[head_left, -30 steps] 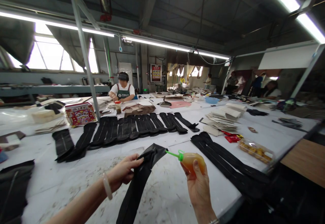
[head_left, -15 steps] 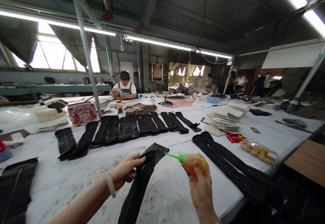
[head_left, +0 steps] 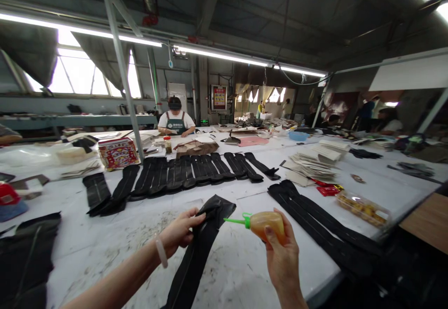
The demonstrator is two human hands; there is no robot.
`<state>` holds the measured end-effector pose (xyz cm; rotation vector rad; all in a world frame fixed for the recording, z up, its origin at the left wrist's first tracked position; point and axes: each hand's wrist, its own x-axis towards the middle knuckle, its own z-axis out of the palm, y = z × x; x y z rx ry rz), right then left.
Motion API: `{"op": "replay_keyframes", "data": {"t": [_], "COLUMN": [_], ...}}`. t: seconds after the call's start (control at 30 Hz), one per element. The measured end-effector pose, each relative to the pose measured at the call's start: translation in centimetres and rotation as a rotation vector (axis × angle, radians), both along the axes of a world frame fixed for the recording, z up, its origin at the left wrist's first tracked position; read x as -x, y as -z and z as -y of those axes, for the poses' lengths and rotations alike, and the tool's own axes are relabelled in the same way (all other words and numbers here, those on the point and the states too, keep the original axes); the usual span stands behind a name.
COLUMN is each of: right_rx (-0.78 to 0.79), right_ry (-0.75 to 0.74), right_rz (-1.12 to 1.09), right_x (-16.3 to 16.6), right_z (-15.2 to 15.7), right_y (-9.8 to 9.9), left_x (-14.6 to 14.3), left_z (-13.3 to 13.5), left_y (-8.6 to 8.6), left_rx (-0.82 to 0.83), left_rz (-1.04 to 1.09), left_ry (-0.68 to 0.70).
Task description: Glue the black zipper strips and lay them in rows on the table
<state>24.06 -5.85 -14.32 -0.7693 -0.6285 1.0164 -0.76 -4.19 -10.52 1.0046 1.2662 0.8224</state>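
Observation:
Between the fingers and thumb of my left hand (head_left: 185, 228) is the upper part of a long black strip of material (head_left: 196, 257), raised off the table with its top end folded over. My right hand (head_left: 283, 253) is wrapped round a soft squeeze bottle (head_left: 266, 225) of amber liquid with a green nozzle. The bottle lies nearly level. Its nozzle points left, and the tip is at the folded end of the strip; I cannot tell whether they touch. Behind my hands lies a row of similar black strips (head_left: 182, 173).
More black strips (head_left: 315, 220) lie to the right, beside a clear box of yellow food (head_left: 364, 207) and a red packet (head_left: 328, 190). Stacked pale sheets (head_left: 313, 162) are behind. A metal post (head_left: 122, 66) rises at the left. Across the white table (head_left: 241, 271) sits a person (head_left: 177, 118).
The nozzle has come left and slightly lower, closer to the folded end of the strip. My left hand keeps its hold. The view has shifted slightly.

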Motion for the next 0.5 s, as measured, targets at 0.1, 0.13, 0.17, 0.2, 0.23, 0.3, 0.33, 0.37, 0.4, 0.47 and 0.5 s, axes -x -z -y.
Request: {"op": "replay_keyframes", "data": {"t": [0.1, 0.13, 0.17, 0.2, 0.23, 0.3, 0.33, 0.37, 0.4, 0.47, 0.5], "right_rx": [-0.008, -0.010, -0.012, -0.013, -0.013, -0.006, 0.002, 0.015, 0.036, 0.110, 0.165], "right_ry": [-0.003, -0.007, -0.011, -0.016, -0.022, -0.047, -0.068, -0.098, -0.145, -0.293, -0.384], "right_rz": [0.040, 0.050, 0.060, 0.069, 0.073, 0.061, 0.044, 0.017, -0.021, -0.128, -0.191], "right_x": [-0.10, -0.13, -0.16, -0.17, -0.16, -0.10, -0.04, 0.02, 0.10, 0.28, 0.39], "right_z": [-0.11, -0.15, -0.18, -0.19, -0.18, -0.10, -0.04, 0.04, 0.12, 0.31, 0.41], "right_y": [0.45, 0.64, 0.81, 0.93, 0.99, 0.87, 0.71, 0.54, 0.38, 0.26, 0.35], "left_x": [-0.04, -0.06, -0.07, -0.08, -0.10, -0.13, -0.15, -0.16, -0.15, -0.03, 0.13], "left_z": [-0.06, -0.06, -0.05, -0.04, -0.03, -0.02, -0.03, -0.05, -0.08, -0.23, -0.35], "left_y": [0.03, 0.05, 0.08, 0.12, 0.17, 0.28, 0.32, 0.36, 0.38, 0.44, 0.50], "left_rx": [0.000, -0.003, -0.004, -0.007, -0.010, -0.015, -0.016, -0.014, -0.013, -0.016, -0.022], "left_rz": [-0.007, -0.007, -0.006, -0.004, -0.001, 0.001, -0.002, -0.007, -0.012, -0.018, -0.017], "left_ry": [-0.003, -0.002, -0.001, 0.002, 0.003, 0.001, -0.001, -0.002, -0.004, -0.009, -0.016]}}
